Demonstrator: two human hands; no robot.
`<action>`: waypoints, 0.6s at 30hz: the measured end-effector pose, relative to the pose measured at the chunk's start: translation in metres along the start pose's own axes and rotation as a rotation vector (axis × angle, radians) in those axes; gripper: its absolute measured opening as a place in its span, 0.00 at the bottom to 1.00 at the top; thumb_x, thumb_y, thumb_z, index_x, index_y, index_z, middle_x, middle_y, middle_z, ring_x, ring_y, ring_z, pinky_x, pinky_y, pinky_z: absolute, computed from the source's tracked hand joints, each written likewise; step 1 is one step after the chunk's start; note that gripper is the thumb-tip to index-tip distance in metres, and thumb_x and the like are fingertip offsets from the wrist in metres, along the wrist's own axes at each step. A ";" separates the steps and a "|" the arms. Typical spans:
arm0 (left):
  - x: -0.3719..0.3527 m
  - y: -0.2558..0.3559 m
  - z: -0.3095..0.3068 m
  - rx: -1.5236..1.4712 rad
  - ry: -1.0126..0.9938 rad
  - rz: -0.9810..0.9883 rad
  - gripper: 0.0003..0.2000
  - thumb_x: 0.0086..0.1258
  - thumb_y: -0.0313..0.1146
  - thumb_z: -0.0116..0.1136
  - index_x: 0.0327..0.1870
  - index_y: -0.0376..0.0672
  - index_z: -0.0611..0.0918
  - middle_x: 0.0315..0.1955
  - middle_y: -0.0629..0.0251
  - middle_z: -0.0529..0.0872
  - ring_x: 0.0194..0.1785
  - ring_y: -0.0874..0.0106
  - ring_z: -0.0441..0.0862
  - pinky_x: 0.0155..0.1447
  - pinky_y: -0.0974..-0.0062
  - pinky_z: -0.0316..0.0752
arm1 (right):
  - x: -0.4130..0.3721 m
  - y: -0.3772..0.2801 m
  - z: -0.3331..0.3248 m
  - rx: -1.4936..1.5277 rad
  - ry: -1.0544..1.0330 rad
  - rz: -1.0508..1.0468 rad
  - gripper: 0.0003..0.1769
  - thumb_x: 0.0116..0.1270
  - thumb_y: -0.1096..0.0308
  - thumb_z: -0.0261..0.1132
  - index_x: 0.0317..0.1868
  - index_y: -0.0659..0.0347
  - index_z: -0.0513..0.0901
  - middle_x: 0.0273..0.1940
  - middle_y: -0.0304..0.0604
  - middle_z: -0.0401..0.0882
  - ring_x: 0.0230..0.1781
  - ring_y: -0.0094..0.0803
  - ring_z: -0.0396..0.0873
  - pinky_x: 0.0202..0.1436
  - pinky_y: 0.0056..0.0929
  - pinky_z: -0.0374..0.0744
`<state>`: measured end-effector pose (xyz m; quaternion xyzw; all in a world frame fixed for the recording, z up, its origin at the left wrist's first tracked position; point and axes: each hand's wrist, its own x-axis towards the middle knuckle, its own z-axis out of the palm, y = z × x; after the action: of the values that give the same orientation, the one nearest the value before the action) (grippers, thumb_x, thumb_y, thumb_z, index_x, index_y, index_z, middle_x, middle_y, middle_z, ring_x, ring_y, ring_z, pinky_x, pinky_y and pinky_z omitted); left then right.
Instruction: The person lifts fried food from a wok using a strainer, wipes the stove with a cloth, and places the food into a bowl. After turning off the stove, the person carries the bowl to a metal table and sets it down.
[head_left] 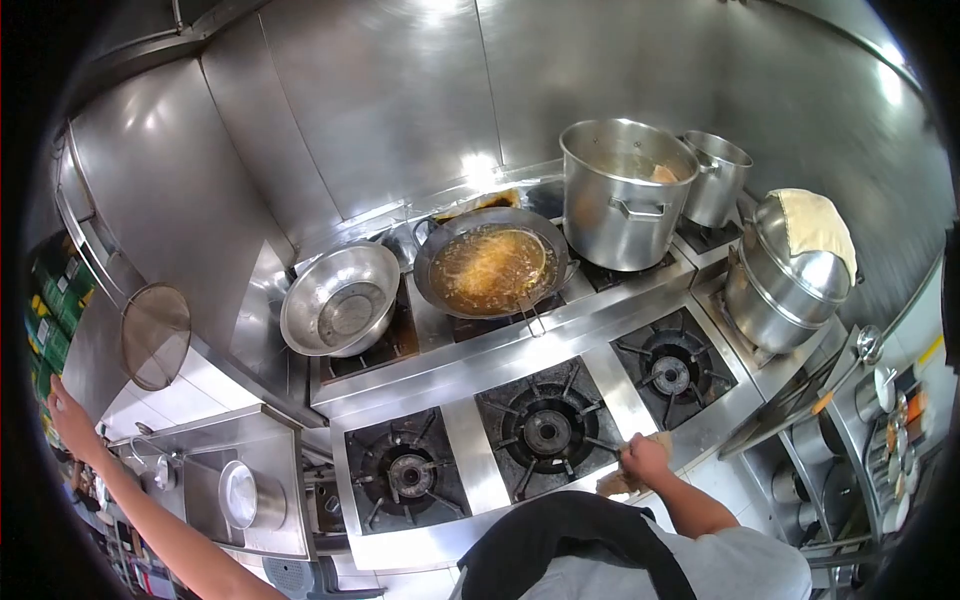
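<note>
My left hand is stretched out at the far left, fingers apart, with nothing visible in it. Just above and to the right of it hangs a round mesh strainer, apart from the hand. My right hand is closed around a brown cloth at the front edge of the stove. On the rear row sits a dark wok of bubbling brown oil, with a golden mass frying in it. A wire handle sticks out over the wok's front rim.
A wide metal bowl stands left of the wok. To the right are a large stockpot, a smaller pot and a lidded pot with a yellow cloth. A sink holds a metal pot. Shelves carry utensils.
</note>
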<state>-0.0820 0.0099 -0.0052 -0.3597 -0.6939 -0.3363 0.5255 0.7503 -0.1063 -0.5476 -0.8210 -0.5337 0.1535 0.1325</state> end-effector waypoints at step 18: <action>0.008 -0.044 0.029 0.386 0.278 0.426 0.23 0.69 0.27 0.39 0.66 0.54 0.61 0.56 0.54 0.72 0.52 0.58 0.76 0.54 0.67 0.72 | 0.010 -0.007 -0.014 -0.113 -0.157 0.047 0.19 0.52 0.57 0.57 0.38 0.63 0.77 0.32 0.54 0.81 0.35 0.48 0.80 0.40 0.44 0.77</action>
<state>-0.1346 0.0128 -0.0079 -0.3412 -0.5753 -0.1268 0.7325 0.7535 -0.0946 -0.5335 -0.8249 -0.5308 0.1900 0.0403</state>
